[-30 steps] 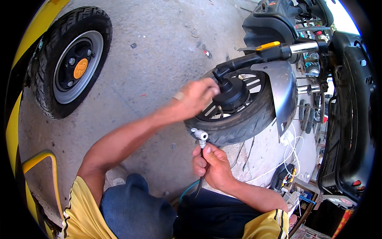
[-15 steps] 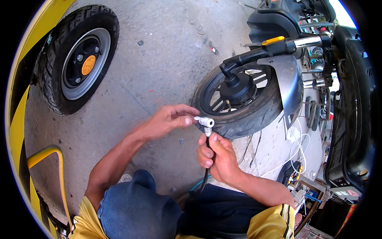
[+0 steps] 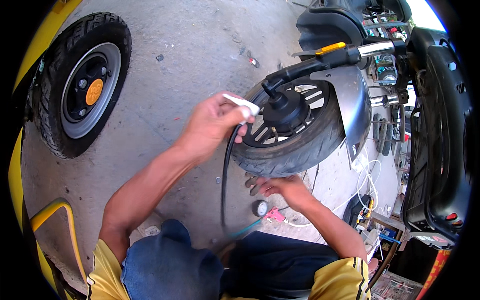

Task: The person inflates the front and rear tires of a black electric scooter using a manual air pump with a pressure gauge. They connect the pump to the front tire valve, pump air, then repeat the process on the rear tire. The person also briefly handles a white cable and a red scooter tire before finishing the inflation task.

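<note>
My left hand [image 3: 212,122] is closed around a white air chuck [image 3: 245,105], its lever raised, beside the near left rim of a scooter's front wheel [image 3: 290,155]. A black hose [image 3: 224,185] runs down from the chuck toward my lap. The wheel's black tyre leans over, and a short brass valve stem [image 3: 274,131] stands by the hub [image 3: 286,112], apart from the chuck. Beneath the tyre's near edge, my right hand [image 3: 285,191] has its fingers stretched out, seemingly around nothing; its fingertips are dark and slightly blurred. Below it lies a pink inflator [image 3: 274,215] with a round gauge [image 3: 260,207].
A small wheel with an orange cap [image 3: 94,92] stands at the left beside yellow framework [image 3: 15,170]. A silver fender [image 3: 350,100] and black scooter bodywork [image 3: 435,140] take up the right. White tubing [image 3: 367,185] loops on the concrete floor.
The chuck has passed from my right hand to my left and moved up and left toward the wheel. My right hand has lowered under the tyre. The gauge and inflator have come into sight.
</note>
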Motion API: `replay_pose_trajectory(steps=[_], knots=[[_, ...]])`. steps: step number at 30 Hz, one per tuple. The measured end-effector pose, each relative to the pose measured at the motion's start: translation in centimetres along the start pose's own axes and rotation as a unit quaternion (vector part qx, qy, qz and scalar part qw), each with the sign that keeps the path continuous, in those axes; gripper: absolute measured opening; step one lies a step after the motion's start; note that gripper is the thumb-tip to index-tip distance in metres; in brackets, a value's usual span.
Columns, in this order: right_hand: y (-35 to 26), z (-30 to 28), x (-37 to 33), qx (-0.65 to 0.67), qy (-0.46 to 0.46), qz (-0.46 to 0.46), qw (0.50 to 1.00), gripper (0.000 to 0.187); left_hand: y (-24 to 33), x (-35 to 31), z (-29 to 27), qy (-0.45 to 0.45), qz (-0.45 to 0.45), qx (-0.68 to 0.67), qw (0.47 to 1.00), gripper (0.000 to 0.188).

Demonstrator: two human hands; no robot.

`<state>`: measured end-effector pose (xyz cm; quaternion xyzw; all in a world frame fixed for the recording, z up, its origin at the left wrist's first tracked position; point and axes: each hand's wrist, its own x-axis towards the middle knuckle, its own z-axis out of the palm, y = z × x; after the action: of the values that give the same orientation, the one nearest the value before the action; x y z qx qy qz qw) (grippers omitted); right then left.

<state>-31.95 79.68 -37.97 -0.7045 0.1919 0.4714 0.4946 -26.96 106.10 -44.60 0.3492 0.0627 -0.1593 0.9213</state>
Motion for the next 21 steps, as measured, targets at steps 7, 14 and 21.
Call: replay_pose_trajectory(steps=[7, 14, 21], knots=[[-1.5, -1.2, 2.8, 0.256, 0.126, -0.162, 0.945, 0.030, -4.3, 3.1, 0.4, -0.049, -0.021, 0.183, 0.982, 0.015], [-1.5, -0.6, 5.8, 0.298, 0.055, -0.151, 0.941, 0.028, -4.3, 3.8, 0.6, -0.089, -0.025, 0.177, 0.980, 0.017], [-1.7, -0.4, 6.4, 0.322, 0.046, -0.167, 0.931, 0.031, -4.7, 3.8, 0.5, -0.102, 0.002, 0.219, 0.970, 0.017]])
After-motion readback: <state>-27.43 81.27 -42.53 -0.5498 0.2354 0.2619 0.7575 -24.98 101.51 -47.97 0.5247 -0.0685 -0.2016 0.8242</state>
